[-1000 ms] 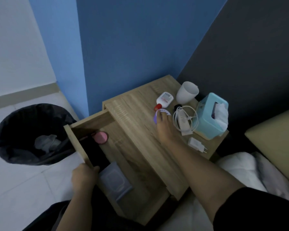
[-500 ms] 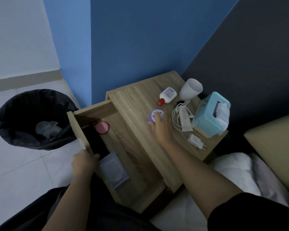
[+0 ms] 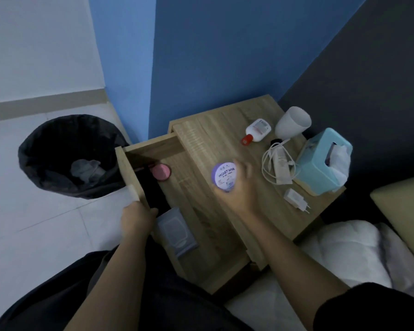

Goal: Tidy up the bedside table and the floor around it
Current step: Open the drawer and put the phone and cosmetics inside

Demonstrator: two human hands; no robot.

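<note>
Right hand (image 3: 239,187) at frame centre, fingers wrapped round a purple jar (image 3: 224,176), lid facing up, lifted over the near edge of the counter (image 3: 213,134); left hand (image 3: 136,217) at lower left, clenched on the front panel of the open drawer (image 3: 129,173); inside the drawer, a pink round lid (image 3: 161,172) near the back and a clear wipes pack (image 3: 176,229) near the front; further right on the counter, a coiled white cable (image 3: 277,166), white charger plug (image 3: 295,199), red-capped white bottle (image 3: 257,130), white cup (image 3: 292,123), teal tissue box (image 3: 320,161); at left on the floor, a black-lined bin (image 3: 65,154) holding crumpled paper.
</note>
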